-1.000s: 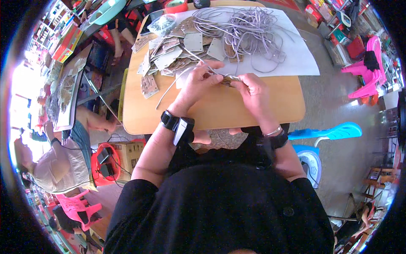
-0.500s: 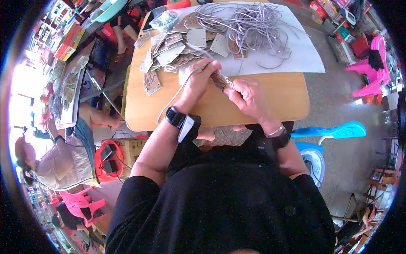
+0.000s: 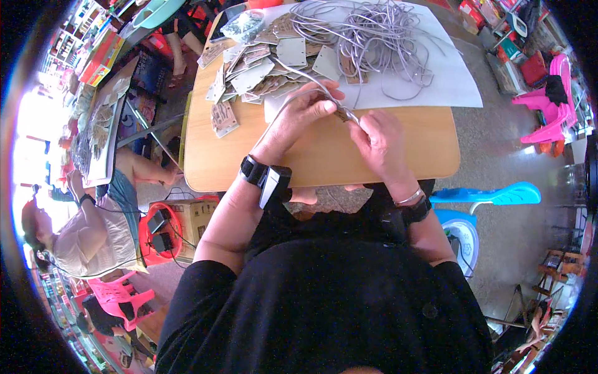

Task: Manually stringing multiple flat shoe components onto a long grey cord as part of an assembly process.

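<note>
Brown piece [image 3: 342,115], partly out of sight in left hand [image 3: 303,115]

Table [image 3: 423,143] before person. Sheet [image 3: 461,93] on table's far part. Cord tangle [image 3: 383,43] on sheet; plate heap [image 3: 252,75] left of tangle. Container of small parts [image 3: 244,26] behind heap. Single plate [image 3: 224,118] at heap's near left. Left hand [image 3: 302,115], right hand [image 3: 380,140] over table, before heap and tangle; held plate [image 3: 342,114] between them. Cord strand [image 3: 274,121] across left hand. Left of table: second table [image 3: 103,159], co-worker [image 3: 93,230] at its near end. Far right: chair [image 3: 564,112].
</note>
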`<state>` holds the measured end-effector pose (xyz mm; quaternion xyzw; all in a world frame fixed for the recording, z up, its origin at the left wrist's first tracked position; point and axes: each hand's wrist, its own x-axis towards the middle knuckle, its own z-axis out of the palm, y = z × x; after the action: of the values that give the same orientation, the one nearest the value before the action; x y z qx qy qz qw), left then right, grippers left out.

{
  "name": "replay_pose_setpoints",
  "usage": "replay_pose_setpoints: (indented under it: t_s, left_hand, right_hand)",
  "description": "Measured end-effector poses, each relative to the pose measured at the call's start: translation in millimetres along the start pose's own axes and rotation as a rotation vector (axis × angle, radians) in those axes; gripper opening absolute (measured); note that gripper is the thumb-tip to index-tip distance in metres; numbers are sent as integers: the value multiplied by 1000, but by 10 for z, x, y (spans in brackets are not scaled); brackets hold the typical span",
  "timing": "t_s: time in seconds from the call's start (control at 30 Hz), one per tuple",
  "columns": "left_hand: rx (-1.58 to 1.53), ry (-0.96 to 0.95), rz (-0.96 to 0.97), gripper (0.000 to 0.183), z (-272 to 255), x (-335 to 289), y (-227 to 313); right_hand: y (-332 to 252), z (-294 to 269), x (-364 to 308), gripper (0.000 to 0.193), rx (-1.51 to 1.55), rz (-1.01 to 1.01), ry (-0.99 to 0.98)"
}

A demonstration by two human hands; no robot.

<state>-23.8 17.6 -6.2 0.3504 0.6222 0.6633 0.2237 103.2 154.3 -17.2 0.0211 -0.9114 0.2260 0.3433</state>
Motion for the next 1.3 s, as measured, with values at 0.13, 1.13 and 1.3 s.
replay_pose_setpoints:
  t_s: [0.13,1.13,1.3]
  left_hand:
    - [113,-42,-81,21,-86,-18,-6]
    - [-282,-123,-291,21,-36,-38,63]
    - [217,-487,-195,21,-12,-59,116]
  right_hand:
    - [37,3,1,22,1,9,3]
    - [-51,-56,23,33,742,427,-198]
    - [-33,-70,141,43,836,490,-375]
